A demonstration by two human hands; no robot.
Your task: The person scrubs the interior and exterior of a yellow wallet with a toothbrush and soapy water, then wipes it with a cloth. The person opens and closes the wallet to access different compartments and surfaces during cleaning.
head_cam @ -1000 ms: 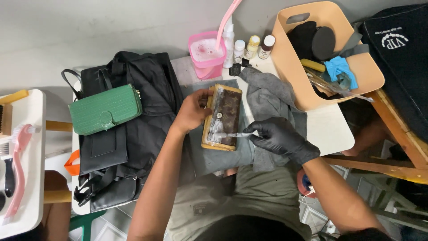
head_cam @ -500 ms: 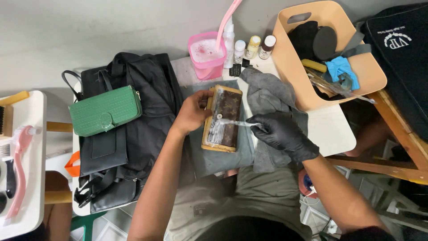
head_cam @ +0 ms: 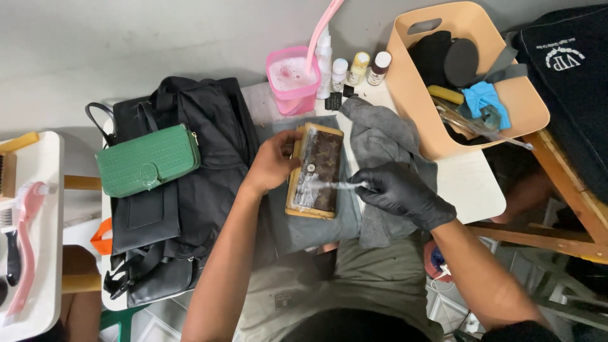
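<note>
A pale grey floor (head_cam: 126, 44) fills the upper left, evenly lit with soft shadows. In the middle stands a small white worktop (head_cam: 472, 190). A second white worktop (head_cam: 44, 190) shows at the left edge. At the right runs a wooden frame (head_cam: 570, 209) of slanted beams, with grey tiles (head_cam: 456, 310) below it.
</note>
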